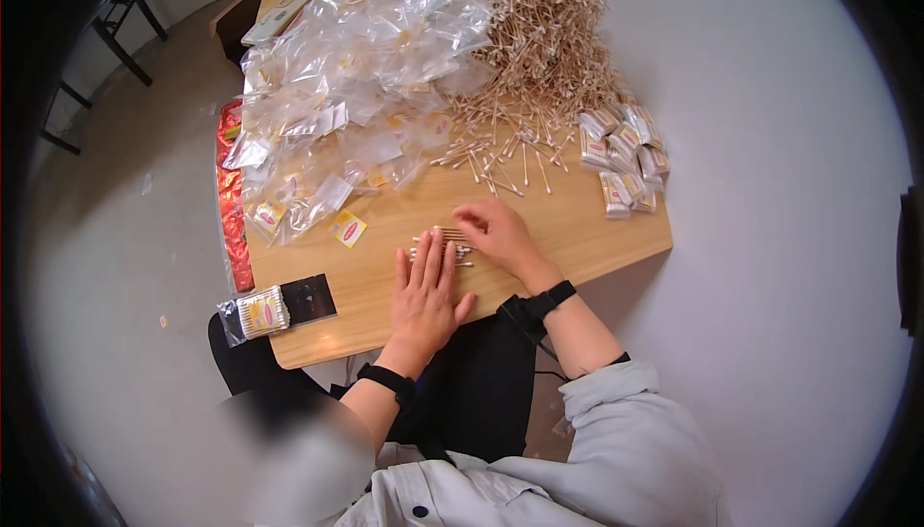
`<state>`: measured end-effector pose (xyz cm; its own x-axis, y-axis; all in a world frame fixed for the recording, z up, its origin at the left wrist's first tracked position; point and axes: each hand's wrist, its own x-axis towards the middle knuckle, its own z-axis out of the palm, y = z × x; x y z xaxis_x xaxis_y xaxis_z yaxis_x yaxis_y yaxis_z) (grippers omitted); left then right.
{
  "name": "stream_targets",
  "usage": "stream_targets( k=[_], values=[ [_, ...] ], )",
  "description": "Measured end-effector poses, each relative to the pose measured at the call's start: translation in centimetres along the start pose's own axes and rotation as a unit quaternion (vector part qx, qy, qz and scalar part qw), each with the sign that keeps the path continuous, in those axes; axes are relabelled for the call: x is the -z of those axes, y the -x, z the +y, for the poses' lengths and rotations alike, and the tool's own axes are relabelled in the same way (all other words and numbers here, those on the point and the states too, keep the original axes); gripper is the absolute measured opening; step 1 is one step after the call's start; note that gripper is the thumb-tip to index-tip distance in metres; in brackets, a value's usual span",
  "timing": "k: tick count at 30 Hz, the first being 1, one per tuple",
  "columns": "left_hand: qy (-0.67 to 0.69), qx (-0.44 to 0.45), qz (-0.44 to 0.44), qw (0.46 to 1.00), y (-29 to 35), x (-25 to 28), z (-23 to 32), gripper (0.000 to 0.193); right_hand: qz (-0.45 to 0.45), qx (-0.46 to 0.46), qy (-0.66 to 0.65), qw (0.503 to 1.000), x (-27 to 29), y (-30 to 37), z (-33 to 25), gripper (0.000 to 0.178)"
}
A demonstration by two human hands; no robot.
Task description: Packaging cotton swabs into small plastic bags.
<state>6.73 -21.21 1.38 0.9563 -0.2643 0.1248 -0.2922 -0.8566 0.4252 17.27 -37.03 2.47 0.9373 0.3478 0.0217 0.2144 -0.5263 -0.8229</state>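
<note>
A small layer of cotton swabs [452, 235] lies on the wooden table, with the sticks running left to right. My left hand [423, 291] is flat on top of it, fingers stretched forward and holding nothing. At the right end of the swabs, my right hand [502, 241] has its fingers curled in, with thumb and fingertips at the sticks. Part of the layer is hidden under both hands. Beyond them a large heap of loose cotton swabs [549, 41] covers the back of the table, with several strays spread toward me.
Clear plastic bags [375, 55] with yellow labels pile up at the back left. Filled swab packs [624, 156] are stacked at the right edge. Another swab pack [263, 313] sits by a dark flat plate [310, 298] at the near left corner. Red wrapping [231, 219] lines the left edge.
</note>
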Motion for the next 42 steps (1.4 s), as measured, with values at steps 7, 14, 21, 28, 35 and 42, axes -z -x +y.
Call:
stream_targets(
  k=[7, 14, 21, 28, 35, 42],
  values=[
    [-0.044, 0.002, -0.002, 0.999, -0.3, 0.0, 0.6, 0.081, 0.196, -0.082, 0.142, 0.967, 1.4, -1.3, 2.2, 0.011],
    [-0.028, 0.002, -0.016, 0.999, -0.2, 0.2, 0.4, 0.079, 0.021, 0.026, 0.13, 0.991, 0.7, 0.1, -0.2, 0.01],
    [-0.023, 0.0, -0.004, 1.0, -0.1, 0.0, 0.1, 0.085, 0.103, -0.065, 0.0, 0.993, 0.4, 0.5, 0.3, 0.015],
    [-0.049, 0.009, -0.018, 0.999, -2.6, 0.2, -0.1, 0.106, 0.103, -0.056, 0.118, 0.986, 0.5, -1.4, 1.5, 0.015],
    [-0.087, -0.005, -0.047, 0.995, -4.6, 0.7, -0.7, 0.114, 0.072, -0.052, 0.103, 0.991, 2.1, -1.3, 2.4, 0.012],
    [-0.095, 0.007, -0.007, 0.995, -1.7, -0.4, -0.3, 0.099, 0.078, -0.017, 0.066, 0.995, 1.4, 0.8, 1.9, 0.012]
  ],
)
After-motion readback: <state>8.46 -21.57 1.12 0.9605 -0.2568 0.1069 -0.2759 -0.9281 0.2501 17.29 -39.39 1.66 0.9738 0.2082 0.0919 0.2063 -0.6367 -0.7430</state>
